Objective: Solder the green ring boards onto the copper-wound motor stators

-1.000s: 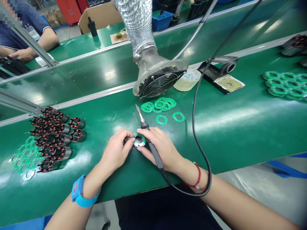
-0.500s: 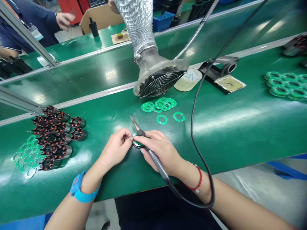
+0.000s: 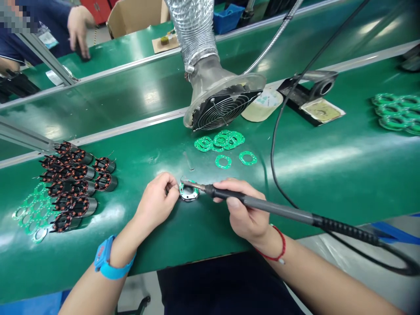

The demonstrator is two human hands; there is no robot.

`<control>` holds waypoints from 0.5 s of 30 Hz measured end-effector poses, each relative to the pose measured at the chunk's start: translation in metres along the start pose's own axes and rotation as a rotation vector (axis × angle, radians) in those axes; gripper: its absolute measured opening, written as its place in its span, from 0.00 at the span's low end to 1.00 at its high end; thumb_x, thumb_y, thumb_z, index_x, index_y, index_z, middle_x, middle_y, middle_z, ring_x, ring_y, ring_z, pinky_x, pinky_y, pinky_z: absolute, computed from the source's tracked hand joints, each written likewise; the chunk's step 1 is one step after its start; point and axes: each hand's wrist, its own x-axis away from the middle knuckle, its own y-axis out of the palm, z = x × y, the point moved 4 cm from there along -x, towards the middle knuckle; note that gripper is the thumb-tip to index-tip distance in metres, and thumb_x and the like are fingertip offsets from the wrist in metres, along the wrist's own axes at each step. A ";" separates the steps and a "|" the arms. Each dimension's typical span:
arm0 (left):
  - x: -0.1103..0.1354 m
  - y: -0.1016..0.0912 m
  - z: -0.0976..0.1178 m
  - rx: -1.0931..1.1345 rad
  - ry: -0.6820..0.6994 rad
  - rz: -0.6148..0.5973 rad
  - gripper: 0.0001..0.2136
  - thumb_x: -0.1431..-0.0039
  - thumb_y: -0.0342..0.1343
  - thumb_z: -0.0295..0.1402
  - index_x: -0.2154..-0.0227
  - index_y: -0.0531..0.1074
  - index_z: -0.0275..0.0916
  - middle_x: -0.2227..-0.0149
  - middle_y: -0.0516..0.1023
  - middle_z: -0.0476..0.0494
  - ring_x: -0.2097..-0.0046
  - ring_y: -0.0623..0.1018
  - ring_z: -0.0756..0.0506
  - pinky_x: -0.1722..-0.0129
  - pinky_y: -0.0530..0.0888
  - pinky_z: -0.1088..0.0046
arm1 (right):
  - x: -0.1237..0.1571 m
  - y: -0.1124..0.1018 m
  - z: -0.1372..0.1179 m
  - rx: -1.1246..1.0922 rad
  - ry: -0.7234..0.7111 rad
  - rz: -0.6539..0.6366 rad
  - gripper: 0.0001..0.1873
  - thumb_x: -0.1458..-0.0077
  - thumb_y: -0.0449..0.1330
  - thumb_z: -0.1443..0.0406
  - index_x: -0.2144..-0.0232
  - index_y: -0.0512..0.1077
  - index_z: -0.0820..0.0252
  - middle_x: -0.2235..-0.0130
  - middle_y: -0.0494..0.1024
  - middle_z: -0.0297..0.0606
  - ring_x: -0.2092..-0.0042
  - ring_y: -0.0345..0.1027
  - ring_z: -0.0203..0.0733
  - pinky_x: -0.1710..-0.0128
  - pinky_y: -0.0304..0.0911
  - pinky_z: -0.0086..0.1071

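Note:
My right hand [image 3: 244, 210] is closed round a black soldering iron [image 3: 262, 206], held nearly level with its tip pointing left. The tip rests at the upper edge of a small round stator [image 3: 188, 192] with a green ring board on top, standing on the green table [image 3: 311, 175]. My left hand [image 3: 157, 201], fingers pinched, holds the stator's left side. A blue band sits on my left wrist, a red cord on my right.
Loose green ring boards [image 3: 223, 142] lie just beyond the stator, under a fume extractor fan [image 3: 223, 109] on a foil duct. Several wound stators [image 3: 74, 183] lie left. An iron stand [image 3: 311, 98] and more rings [image 3: 397, 111] sit right. Another person's hand [image 3: 78, 26] rests top left.
My right hand swung the soldering iron from pointing up and away to lying nearly level, bringing its tip down onto the stator. The cord swept out to the right. The person's hand moved.

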 end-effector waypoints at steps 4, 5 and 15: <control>0.000 0.001 -0.001 -0.005 -0.001 0.009 0.04 0.46 0.47 0.27 0.75 0.63 0.39 0.76 0.65 0.52 0.73 0.65 0.51 0.72 0.60 0.75 | 0.003 0.002 0.004 -0.063 0.012 -0.009 0.10 0.39 0.53 0.61 0.59 0.72 0.55 0.70 0.77 0.35 0.69 0.72 0.41 0.69 0.67 0.36; 0.000 0.001 -0.001 -0.007 -0.001 0.013 0.05 0.46 0.47 0.27 0.75 0.62 0.39 0.76 0.65 0.52 0.73 0.65 0.51 0.72 0.60 0.75 | 0.003 0.002 0.004 -0.068 0.016 -0.009 0.10 0.40 0.53 0.62 0.59 0.72 0.54 0.70 0.77 0.35 0.69 0.72 0.41 0.69 0.67 0.36; -0.001 0.001 -0.001 -0.026 0.019 0.016 0.04 0.46 0.47 0.26 0.75 0.62 0.39 0.75 0.65 0.52 0.72 0.66 0.51 0.70 0.62 0.74 | -0.008 0.007 -0.008 0.070 -0.040 -0.075 0.21 0.39 0.54 0.67 0.44 0.62 0.51 0.61 0.81 0.36 0.60 0.76 0.42 0.58 0.70 0.38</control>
